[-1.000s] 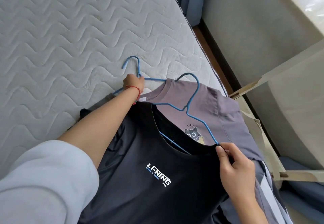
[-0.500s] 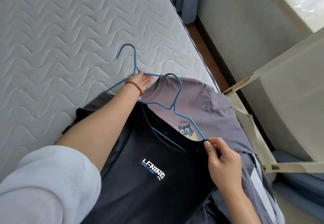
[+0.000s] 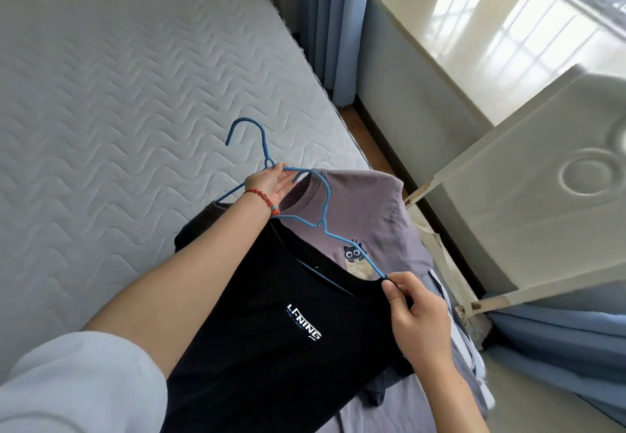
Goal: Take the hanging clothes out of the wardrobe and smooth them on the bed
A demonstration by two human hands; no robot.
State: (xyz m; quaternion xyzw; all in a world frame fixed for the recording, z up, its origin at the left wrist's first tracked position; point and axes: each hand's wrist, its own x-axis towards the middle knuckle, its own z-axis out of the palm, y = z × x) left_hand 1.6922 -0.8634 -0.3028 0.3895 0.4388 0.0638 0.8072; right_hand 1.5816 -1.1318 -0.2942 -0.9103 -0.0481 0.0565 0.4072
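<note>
While right hand (image 3: 418, 317) pinches black tee (image 3: 271, 331) collar at the hanger (image 3: 325, 225) arm, left hand (image 3: 271, 185), fingers loose, touches the far hanger (image 3: 250, 147). Tees lie at the bed (image 3: 118, 93) edge. Risk: wire snags the collar, stretching it.

We see blue curtains (image 3: 330, 25) hanging past the far corner, a bright window (image 3: 528, 22) above a pale sill (image 3: 450, 69), a strip of wood floor (image 3: 364, 134) along the grey wall (image 3: 399, 107). More blue fabric (image 3: 555, 348) bunched low right.
</note>
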